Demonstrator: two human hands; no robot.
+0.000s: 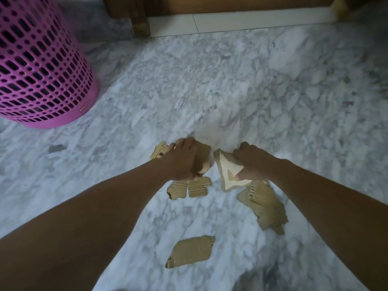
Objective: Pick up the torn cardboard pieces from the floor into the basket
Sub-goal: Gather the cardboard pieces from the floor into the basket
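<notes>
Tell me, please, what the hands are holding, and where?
Left hand grips brown cardboard pieces from above; right hand pinches a pale triangular piece by its right edge.

- Two bare forearms are seen, with no sleeves reaching the wrists.
- The left hand and right hand are ungloved.
- A dark-painted nail is shown on one left finger.
</notes>
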